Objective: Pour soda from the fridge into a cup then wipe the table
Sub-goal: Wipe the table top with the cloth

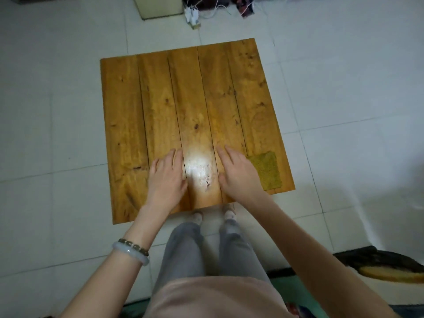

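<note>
Resting left hand (pixel 168 177) and right hand (pixel 238 173) flat, fingers straight, on wooden desk (pixel 124 106); probably best leaving green cloth (pixel 266 171), just beside right hand, for wiping last.

Cloth (pixel 266 171): left edge hidden under right hand (pixel 238 173).
Box (pixel 160 6): cut off by top edge; kind unclear.
Cables (pixel 213 10), white plugs (pixel 192 16): too small to tell apart; cables run out of view at top.
Fabric (pixel 245 5): dark, cut off at top, pattern unreadable.
Feet (pixel 197 216): fronts hidden under table (pixel 195 99) near edge.
Glare (pixel 197 166): washes out wood grain at table's near middle.
Dark object (pixel 378 265): cut off by right edge, unidentifiable.
</note>
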Demonstrator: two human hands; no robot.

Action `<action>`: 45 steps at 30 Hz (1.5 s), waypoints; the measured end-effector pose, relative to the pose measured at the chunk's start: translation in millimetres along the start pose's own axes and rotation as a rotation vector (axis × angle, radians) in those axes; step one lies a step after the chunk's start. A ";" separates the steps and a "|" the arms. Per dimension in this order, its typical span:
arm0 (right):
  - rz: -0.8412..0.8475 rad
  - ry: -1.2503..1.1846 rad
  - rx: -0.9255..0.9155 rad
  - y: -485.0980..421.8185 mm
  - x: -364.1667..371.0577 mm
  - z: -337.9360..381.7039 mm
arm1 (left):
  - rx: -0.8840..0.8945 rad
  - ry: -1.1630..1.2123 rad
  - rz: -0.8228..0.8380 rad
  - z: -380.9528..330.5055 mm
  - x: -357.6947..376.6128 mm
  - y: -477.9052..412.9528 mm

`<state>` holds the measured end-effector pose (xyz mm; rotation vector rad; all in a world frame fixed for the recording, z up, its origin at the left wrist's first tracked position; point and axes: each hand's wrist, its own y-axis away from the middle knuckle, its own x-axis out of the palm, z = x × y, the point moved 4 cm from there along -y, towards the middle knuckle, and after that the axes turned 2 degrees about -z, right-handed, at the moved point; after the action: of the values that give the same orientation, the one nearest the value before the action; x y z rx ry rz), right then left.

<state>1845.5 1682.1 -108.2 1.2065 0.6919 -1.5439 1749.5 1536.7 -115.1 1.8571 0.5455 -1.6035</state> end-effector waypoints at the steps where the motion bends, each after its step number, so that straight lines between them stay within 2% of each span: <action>1: 0.006 0.005 -0.008 -0.8 4.9 -10.1 | -0.025 0.013 0.014 -3.7 8.7 0.4; 8: 0.012 0.022 0.006 2.4 62.0 -100.3 | -0.101 0.066 0.087 -23.3 86.6 -7.3; 12: 0.106 0.041 0.076 11.0 116.2 -154.5 | -0.126 0.077 0.171 -30.1 140.5 -11.1; 17: 0.136 0.027 0.140 10.2 169.7 -209.6 | -0.166 0.107 0.182 -31.9 193.0 -8.3; 21: 0.151 0.098 0.219 3.0 191.0 -234.6 | -0.380 0.200 0.131 -11.5 216.4 -0.4; 23: 0.155 0.148 0.207 0.7 200.2 -236.3 | -0.423 0.200 0.095 -3.9 222.9 2.5; 29: 0.085 0.235 0.165 -1.8 216.8 -235.4 | -0.315 0.158 0.112 -12.5 237.8 1.4; 37: 0.066 0.299 0.053 -6.9 229.4 -215.3 | -0.372 0.195 0.058 -3.9 242.6 7.2; 40: 0.066 0.298 0.008 -13.5 235.9 -196.1 | -0.428 0.180 0.060 17.9 244.0 21.3; 45: 0.101 0.300 -0.182 -29.7 258.4 -130.1 | -0.461 0.154 0.087 55.2 243.4 45.7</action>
<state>1867.1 1711.9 -396.7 1.3252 0.9312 -1.2006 1783.2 1445.2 -349.3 1.6320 0.8135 -1.1618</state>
